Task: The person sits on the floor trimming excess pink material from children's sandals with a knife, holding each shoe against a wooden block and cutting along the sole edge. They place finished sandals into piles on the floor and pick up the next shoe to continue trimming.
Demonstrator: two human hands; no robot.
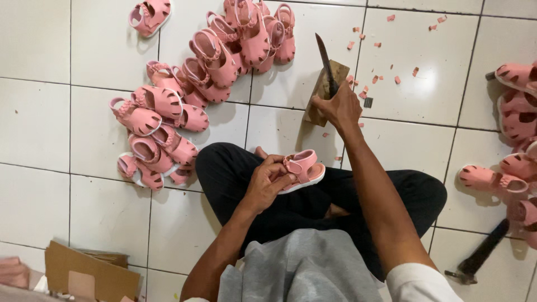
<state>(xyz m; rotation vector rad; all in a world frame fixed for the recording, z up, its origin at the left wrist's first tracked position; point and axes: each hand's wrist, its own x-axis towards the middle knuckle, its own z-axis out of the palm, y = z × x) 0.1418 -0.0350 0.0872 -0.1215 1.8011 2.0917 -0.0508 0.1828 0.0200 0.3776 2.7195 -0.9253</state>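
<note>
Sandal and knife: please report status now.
Left hand grips pink sandal over lap. Right hand grips knife, above wooden block. Nothing between them.

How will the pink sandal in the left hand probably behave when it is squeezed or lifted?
The pink sandal is small and the left hand holds it alone, so it is probably light. Its thin strap looks bendable, likely soft rubber or plastic. The flat sole suggests that it would rest steadily, not roll.

A flattened brown cardboard box (92,274) (pale tape patch on it) lies bottom left.
</note>
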